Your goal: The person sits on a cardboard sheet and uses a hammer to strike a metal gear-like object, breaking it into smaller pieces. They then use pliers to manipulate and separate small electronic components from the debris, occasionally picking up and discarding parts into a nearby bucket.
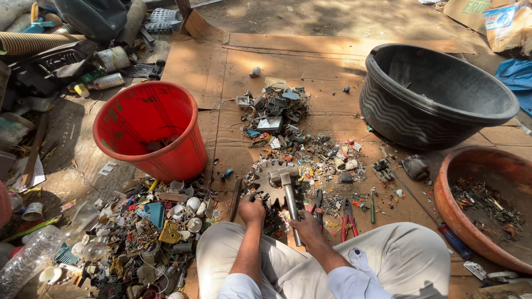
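A black tub stands at the upper right of flattened cardboard laid over bare ground, the largest thing in view. A red bucket stands to the left of the cardboard, a few dark scraps at its bottom. A brown basin at the right edge holds a thin layer of small metal bits. Between the three vessels, a scrap pile of broken electrical parts and plastic chips spreads across the cardboard; a second heap of bulbs, plugs and coloured pieces lies below the bucket.

A person sits at the bottom edge in light trousers, both forearms reaching forward. A toothed gear lies flat on the cardboard just in front of the knees. The left hand rests at the gear's near rim, fingers curled; whether they pinch anything cannot be told. The right hand is closed around the shaft of a hammer, whose head rests on the gear. Red pliers and darker pliers lie just right of the hammer, and a long screwdriver lies beside the basin.
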